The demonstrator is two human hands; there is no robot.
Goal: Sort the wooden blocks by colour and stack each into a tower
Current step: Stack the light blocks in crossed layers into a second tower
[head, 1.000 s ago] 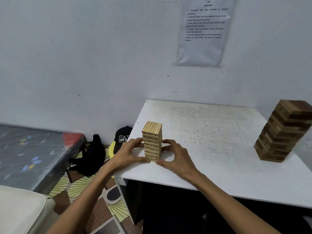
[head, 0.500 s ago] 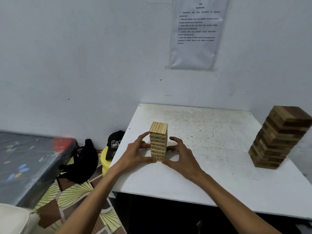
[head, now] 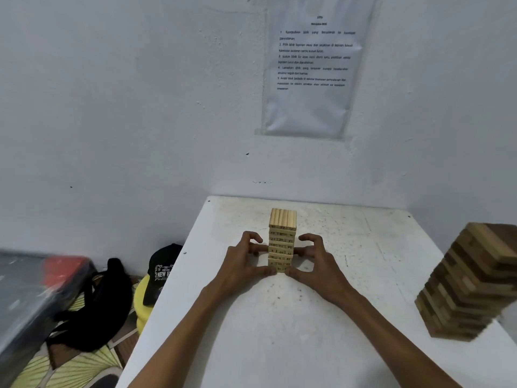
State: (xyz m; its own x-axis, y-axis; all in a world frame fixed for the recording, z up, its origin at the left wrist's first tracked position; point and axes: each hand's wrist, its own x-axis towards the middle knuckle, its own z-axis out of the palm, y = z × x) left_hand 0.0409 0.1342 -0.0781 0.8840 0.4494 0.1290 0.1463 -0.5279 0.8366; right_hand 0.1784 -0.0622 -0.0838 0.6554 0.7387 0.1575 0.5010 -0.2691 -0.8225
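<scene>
A small tower of pale wooden blocks (head: 282, 236) with printed numbers stands upright on the white table (head: 279, 337). My left hand (head: 240, 264) grips its lower left side, thumb at the base and fingers curled against the side. From the other side my right hand (head: 319, 264) holds it the same way. A bigger tower of mixed dark and light brown blocks (head: 472, 284) stands at the table's right edge, leaning a little, with neither hand touching it.
The table stands against a white wall with a printed sheet (head: 310, 71) taped on it. Left of the table, on the patterned floor, lie a black cap (head: 162, 270), a black bag (head: 100, 301) and a yellow object (head: 142, 301). A dark mattress (head: 25, 289) fills the far left.
Both hands have slid the pale tower away from the table's front left edge toward its middle, keeping their hold on it. The brown tower has not moved.
</scene>
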